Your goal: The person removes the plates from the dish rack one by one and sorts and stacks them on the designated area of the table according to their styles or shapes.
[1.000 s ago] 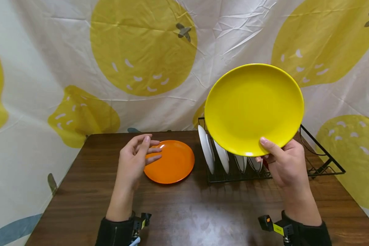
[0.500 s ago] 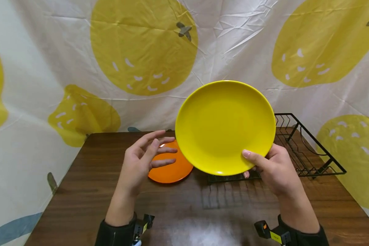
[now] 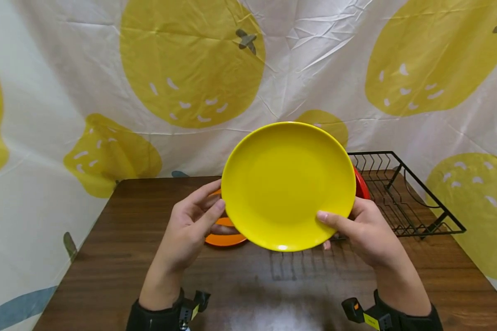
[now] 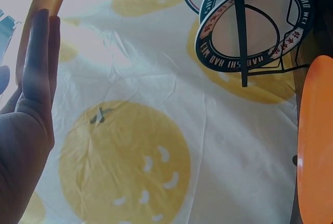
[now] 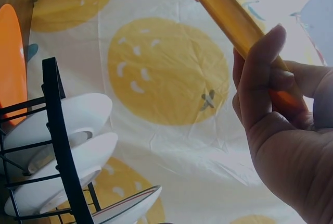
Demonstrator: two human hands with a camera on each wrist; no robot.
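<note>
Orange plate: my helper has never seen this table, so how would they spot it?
On the brown table, look left of the black rack. The orange plate lies there, partly hidden behind the raised yellow plate. No other plate is orange.

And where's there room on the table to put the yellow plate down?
The wooden table is bare at its near part, between the left sleeve and right sleeve, and further left, beyond the left hand. It's crowded behind the yellow plate: the orange plate lies there, and the black rack holds white plates and a red dish. The rack's right end looks free.
</note>
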